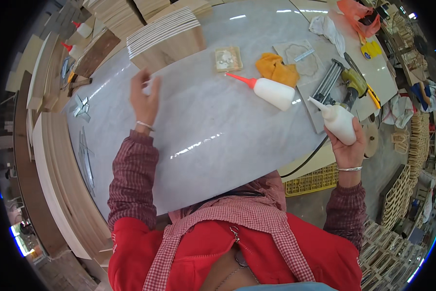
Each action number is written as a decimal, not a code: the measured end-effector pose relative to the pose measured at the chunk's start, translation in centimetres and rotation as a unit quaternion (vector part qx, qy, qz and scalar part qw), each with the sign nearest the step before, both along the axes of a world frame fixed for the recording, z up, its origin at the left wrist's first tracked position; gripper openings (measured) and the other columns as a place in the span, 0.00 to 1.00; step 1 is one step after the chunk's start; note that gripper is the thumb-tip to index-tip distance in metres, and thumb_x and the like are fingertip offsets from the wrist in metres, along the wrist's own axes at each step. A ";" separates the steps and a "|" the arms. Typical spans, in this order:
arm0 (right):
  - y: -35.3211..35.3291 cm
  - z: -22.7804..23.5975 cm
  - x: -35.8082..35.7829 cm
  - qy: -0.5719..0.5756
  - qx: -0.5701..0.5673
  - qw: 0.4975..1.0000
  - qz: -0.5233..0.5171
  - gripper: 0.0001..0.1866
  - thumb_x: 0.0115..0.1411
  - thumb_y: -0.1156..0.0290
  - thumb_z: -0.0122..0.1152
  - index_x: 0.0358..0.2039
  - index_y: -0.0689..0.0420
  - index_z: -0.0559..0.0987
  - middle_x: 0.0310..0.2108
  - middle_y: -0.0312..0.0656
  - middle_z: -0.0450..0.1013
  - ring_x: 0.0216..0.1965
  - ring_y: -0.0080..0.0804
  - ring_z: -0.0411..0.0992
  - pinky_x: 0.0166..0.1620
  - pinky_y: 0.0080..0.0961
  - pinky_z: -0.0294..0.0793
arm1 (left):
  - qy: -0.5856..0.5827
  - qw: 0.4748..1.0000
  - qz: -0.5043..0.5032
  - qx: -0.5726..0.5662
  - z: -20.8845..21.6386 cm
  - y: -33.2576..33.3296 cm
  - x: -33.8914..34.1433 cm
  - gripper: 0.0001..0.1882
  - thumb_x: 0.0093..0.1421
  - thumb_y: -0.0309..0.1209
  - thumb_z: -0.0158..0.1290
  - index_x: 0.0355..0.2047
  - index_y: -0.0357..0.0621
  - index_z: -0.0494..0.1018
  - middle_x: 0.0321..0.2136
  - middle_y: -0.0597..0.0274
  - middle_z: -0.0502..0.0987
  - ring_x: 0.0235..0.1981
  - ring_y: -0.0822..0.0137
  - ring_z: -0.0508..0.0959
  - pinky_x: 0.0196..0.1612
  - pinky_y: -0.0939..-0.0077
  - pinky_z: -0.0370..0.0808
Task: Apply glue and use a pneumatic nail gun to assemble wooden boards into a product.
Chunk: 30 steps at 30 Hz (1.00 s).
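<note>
My right hand (348, 151) is wrapped round a white squeeze bottle (339, 124), whose pale nozzle points up and to the left, over the right part of the table. My left hand (145, 99) hovers at the left of the table, just nearer than a stack of wooden boards (168, 43). Its fingers are smeared by motion. A whitish patch shows between thumb and fingers, too blurred to name. Another white squeeze bottle (275, 93) with a red nozzle lies on its side on the grey tabletop (193, 121), beside an orange cloth (276, 69).
A shallow square dish (228, 59) sits at the back middle. To the right lie a nail gun (351, 83) with a black hose and a yellow-handled cutter (373, 96). Metal strips (86, 160) and long boards (65, 179) line the left edge. A yellow crate (312, 181) stands below.
</note>
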State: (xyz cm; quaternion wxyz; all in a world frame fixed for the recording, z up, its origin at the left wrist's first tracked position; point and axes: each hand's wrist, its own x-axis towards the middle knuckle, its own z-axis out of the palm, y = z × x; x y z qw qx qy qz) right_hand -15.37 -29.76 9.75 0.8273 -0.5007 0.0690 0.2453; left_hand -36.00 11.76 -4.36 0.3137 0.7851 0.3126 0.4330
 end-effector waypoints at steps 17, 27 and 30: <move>-3.4 -0.9 0.0 0.052 0.075 0.994 -0.060 0.23 0.59 0.67 0.53 0.50 0.68 0.64 0.47 0.54 0.69 0.44 0.46 0.72 0.45 0.39 0.77 | 0.189 0.902 -0.372 -0.111 8.2 -12.3 21.6 0.14 0.53 0.34 0.54 0.37 0.39 0.72 0.34 0.59 0.74 0.28 0.64 0.73 0.35 0.75 0.72; -1.1 -3.2 -1.2 0.119 0.096 0.988 0.004 0.23 0.60 0.66 0.52 0.50 0.68 0.64 0.46 0.53 0.70 0.43 0.46 0.73 0.45 0.36 0.77 | -0.058 0.886 -0.407 -0.214 12.1 -23.1 12.4 0.12 0.52 0.21 0.52 0.34 0.43 0.62 0.29 0.59 0.74 0.27 0.73 0.75 0.26 0.81 0.72; -0.5 -3.4 -2.3 0.163 0.121 0.979 0.018 0.23 0.60 0.65 0.52 0.50 0.68 0.64 0.45 0.53 0.70 0.42 0.45 0.73 0.45 0.35 0.78 | -0.072 0.912 -0.337 -0.221 13.0 -24.0 12.9 0.10 0.53 0.19 0.49 0.34 0.44 0.61 0.27 0.60 0.73 0.25 0.73 0.73 0.25 0.81 0.71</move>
